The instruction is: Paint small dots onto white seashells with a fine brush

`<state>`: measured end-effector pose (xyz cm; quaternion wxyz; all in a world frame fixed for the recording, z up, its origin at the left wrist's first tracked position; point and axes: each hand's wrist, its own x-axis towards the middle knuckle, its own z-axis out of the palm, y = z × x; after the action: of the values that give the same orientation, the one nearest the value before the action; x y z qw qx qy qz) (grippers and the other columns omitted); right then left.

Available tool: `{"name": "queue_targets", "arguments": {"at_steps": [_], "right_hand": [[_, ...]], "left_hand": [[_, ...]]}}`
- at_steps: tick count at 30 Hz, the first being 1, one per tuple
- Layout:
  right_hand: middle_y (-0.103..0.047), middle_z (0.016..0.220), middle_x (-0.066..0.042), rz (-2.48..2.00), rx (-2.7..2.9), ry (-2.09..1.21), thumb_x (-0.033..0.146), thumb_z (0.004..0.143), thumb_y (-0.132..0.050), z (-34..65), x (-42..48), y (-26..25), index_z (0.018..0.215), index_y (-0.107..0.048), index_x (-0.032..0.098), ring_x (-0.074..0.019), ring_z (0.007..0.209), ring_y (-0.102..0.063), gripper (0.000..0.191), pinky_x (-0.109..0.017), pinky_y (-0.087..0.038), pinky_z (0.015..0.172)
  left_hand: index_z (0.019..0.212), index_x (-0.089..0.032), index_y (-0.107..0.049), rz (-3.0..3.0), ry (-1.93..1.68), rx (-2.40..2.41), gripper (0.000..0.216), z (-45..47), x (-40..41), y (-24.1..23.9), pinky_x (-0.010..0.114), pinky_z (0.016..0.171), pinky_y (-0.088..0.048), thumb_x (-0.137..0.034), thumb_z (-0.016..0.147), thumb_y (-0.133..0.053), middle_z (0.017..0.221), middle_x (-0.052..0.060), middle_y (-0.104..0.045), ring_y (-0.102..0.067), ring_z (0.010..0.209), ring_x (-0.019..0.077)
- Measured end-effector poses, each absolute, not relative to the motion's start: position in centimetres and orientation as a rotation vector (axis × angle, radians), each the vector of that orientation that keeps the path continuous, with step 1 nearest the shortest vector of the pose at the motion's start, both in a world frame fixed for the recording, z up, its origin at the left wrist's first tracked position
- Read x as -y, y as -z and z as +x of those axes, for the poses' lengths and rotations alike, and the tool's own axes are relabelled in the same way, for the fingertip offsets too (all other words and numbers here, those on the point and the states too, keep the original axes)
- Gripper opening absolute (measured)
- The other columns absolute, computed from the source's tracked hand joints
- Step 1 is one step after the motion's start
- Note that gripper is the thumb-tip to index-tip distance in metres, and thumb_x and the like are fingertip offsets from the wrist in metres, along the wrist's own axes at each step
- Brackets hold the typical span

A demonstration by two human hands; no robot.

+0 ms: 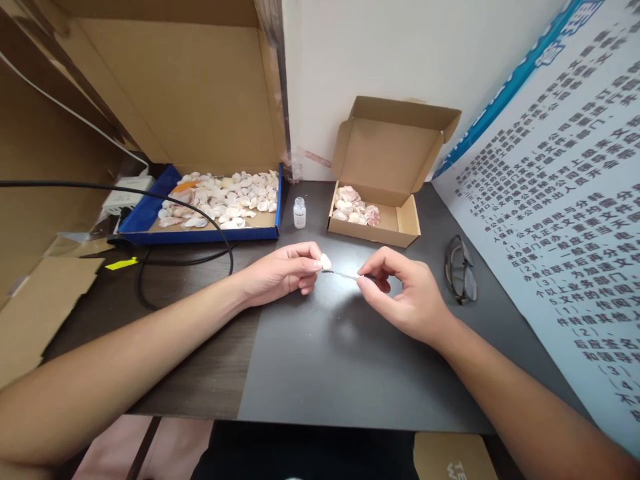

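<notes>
My left hand [287,272] pinches a small white shell [325,261] between thumb and fingertips, just above the dark table. My right hand [405,293] pinches the end of a thin metal tool [343,274], whose tip points left and touches the shell. Both hands hover over the grey mat [340,360] near the table's middle.
A blue tray [145,213] with several pale shells lies at the back left. A small white bottle [299,213] stands beside an open cardboard box [400,230] holding a few shells. Folded glasses [460,270] lie at the right. Black cables [150,267] loop on the left.
</notes>
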<state>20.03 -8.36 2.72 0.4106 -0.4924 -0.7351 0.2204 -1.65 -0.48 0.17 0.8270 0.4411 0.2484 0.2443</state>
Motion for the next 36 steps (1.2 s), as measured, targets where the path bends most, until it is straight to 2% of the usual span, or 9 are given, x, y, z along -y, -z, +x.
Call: {"name": "queue_targets", "arguments": {"at_steps": [9,17,22,28,36], "right_hand": [[-0.055,0.059,0.005,-1.319,1.809,-0.568,0.019,0.081,-0.062,20.01,8.18,-2.66,0.075,-0.055,0.022,-0.0098,0.05,-0.047,0.009,-0.024,-0.041,0.05],[-0.052,0.07,0.004,-1.227,1.701,-0.565,0.02,0.083,-0.063,20.36,8.38,-2.34,0.09,-0.053,0.024,-0.0109,0.056,-0.049,0.013,-0.025,-0.044,0.054],[-0.052,0.074,0.004,-1.33,1.712,-0.659,0.019,0.081,-0.064,20.25,8.21,-2.1,0.086,-0.049,0.024,-0.0099,0.056,-0.047,0.017,-0.024,-0.041,0.051],[-0.049,0.074,0.005,-1.224,1.712,-0.738,0.018,0.081,-0.063,20.22,8.34,-2.24,0.089,-0.048,0.024,-0.0105,0.06,-0.048,0.018,-0.024,-0.042,0.054],[-0.048,0.073,0.006,-1.26,1.717,-0.726,0.018,0.081,-0.063,20.25,8.25,-2.03,0.086,-0.045,0.024,-0.0096,0.058,-0.045,0.02,-0.024,-0.041,0.054]], "left_hand": [[0.077,-0.015,-0.066,0.944,-0.517,-0.519,0.012,-1.66,0.48,-0.23,0.021,0.054,-0.04,-0.022,0.078,-0.075,0.061,-0.003,-0.049,-0.044,0.055,0.0078],[0.077,-0.015,-0.065,0.948,-0.507,-0.528,0.012,-1.64,0.47,-0.17,0.02,0.053,-0.04,-0.022,0.079,-0.075,0.063,-0.003,-0.05,-0.043,0.054,0.007],[0.08,-0.015,-0.067,0.947,-0.506,-0.514,0.01,-1.62,0.44,-0.13,0.02,0.053,-0.041,-0.022,0.08,-0.075,0.062,-0.004,-0.048,-0.043,0.054,0.0072],[0.08,-0.015,-0.066,0.943,-0.506,-0.511,0.01,-1.66,0.42,-0.03,0.02,0.053,-0.041,-0.021,0.08,-0.074,0.063,-0.004,-0.049,-0.043,0.054,0.007],[0.081,-0.014,-0.066,0.949,-0.495,-0.501,0.007,-1.7,0.39,0.02,0.02,0.054,-0.042,-0.018,0.082,-0.071,0.068,-0.003,-0.052,-0.045,0.055,0.0064]]}}
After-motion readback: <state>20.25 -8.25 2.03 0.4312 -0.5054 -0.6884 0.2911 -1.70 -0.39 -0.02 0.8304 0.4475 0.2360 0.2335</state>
